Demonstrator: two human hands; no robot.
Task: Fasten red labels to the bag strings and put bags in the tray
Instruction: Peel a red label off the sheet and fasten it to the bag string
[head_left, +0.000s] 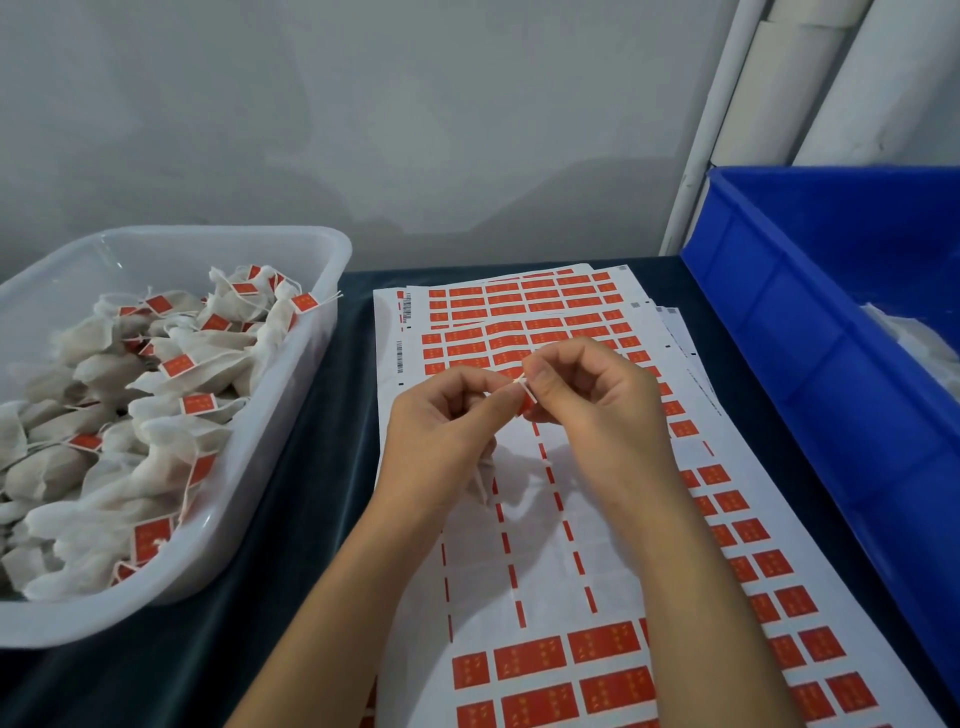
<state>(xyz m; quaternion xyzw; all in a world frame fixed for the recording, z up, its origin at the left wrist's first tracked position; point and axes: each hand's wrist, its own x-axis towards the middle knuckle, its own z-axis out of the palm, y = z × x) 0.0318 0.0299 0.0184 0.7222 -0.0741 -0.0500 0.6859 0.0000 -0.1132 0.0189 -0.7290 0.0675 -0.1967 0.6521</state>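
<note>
Red label: small red paper sticker (525, 404) sits dead centre of the frame, squeezed between the fingertips of both hands, folded over a thin white string (518, 382) whose end pokes out just above it
Left hand: left hand (441, 431) is curled up, thumb and forefinger pinching the string and the label's left edge
Right hand: right hand (587, 400) is also curled, thumb and forefinger pinching the label from the right, so the two hands touch at the fingertips
Bag: white mesh filter bag (483, 475) hangs under the left palm, mostly hidden, only a crumpled bit shows
Label sheets: white backing sheets with rows of red stickers (545, 571) are spread under both hands from centre to lower right, with a big peeled patch in the middle where only thin red strips are left
Tray: translucent white plastic tray (291, 415) at the left of the frame, heaped with white bags (156, 415) that already carry red tags
Blue bin: blue plastic crate (831, 338) on the right edge, something white inside, can't tell what
Table: dark cloth-covered table (322, 467) under everything
Background: plain grey wall (363, 130) across the top, white pipes (727, 104) in the upper right
</note>
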